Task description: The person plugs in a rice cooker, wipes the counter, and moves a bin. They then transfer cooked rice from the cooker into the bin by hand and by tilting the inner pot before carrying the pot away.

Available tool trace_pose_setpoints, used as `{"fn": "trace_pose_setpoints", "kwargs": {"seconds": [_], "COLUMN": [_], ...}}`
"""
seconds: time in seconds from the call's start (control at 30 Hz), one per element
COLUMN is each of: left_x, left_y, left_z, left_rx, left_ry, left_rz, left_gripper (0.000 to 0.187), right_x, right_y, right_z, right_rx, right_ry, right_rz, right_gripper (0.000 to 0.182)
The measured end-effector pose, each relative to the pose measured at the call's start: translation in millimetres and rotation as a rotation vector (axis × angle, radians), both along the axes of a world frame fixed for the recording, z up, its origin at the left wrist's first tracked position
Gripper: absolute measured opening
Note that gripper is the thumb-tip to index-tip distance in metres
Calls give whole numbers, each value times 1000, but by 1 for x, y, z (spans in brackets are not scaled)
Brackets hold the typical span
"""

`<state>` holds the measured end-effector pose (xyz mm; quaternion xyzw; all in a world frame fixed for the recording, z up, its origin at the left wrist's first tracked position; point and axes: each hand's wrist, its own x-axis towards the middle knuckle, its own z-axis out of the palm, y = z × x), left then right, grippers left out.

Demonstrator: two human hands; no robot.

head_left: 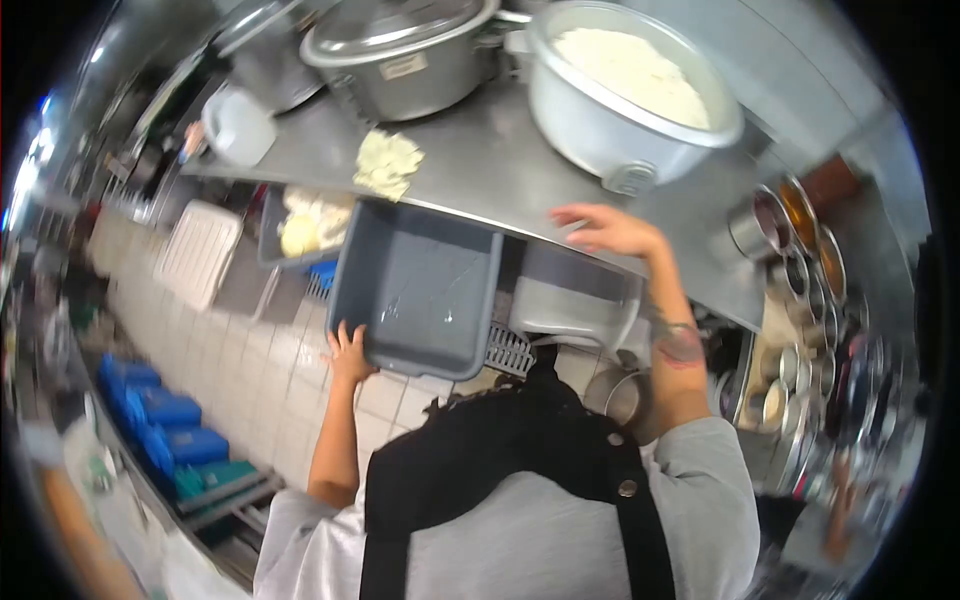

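Note:
A grey plastic tub [415,275], with a few wet streaks inside, juts out from the steel counter's front edge. My left hand [350,355] holds it by the near left corner, fingers spread along the outside of the rim. My right hand [608,230] is off the tub, over the counter's front edge, with its fingers apart and nothing in them. Beyond that hand stands a large white cooker pot [575,105] filled with a pale white mass [635,75]. A pale, crumpled-looking piece [388,163] lies on the counter behind the tub.
A lidded cooker [400,75] and a white plastic jug [238,125] stand on the steel counter [480,160]. Another grey tub [270,225] with pale food sits to the left. Metal pots [755,225] line the right. Blue containers [170,410] are at the lower left.

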<state>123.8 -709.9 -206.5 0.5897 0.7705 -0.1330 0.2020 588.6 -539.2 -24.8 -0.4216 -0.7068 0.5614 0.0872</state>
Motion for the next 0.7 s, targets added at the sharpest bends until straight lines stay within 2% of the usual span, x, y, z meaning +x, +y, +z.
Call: {"fn": "trace_pose_setpoints", "kwargs": {"seconds": [0.07, 0.13, 0.2, 0.23, 0.3, 0.4, 0.47, 0.57, 0.63, 0.67, 0.7], "left_x": [23, 42, 85, 103, 122, 127, 120, 106, 92, 84, 72], "left_y": [-1, -13, -25, -29, -39, -49, -60, -84, -101, -109, -110], "left_z": [5, -20, -26, -20, -31, -30, -39, -41, -51, -56, -60], "left_rx": [131, 277, 528, 544, 574, 568, 676, 704, 703, 658, 607], "left_ry": [-78, -74, -94, -127, -152, -200, -191, -216, -204, -200, -199], "left_rz": [328, 540, 935, 1013, 1078, 1152, 1096, 1113, 1095, 1081, 1065], "left_gripper": [92, 89, 85, 82, 82, 83, 83, 81, 80, 79, 78], "right_x": [28, 55, 57, 45, 7, -91, -174, -274, -326, -343, -355], "right_y": [10, 22, 29, 47, 71, 131, 157, 193, 209, 207, 199], "right_z": [7, -22, -31, -25, -24, -56, -55, -85, -110, -114, -121], "right_rx": [192, 384, 29, 39, 66, 326, 446, 434, 729, 729, 862], "right_ry": [18, 14, -34, -34, -126, 148, 312, 222, 96, 100, -101], "right_rz": [-95, -64, -88, -38, 193, 141, 159, 201, 113, 99, -99], "right_gripper": [52, 51, 48, 48, 42, 37, 39, 47, 50, 50, 52]}}
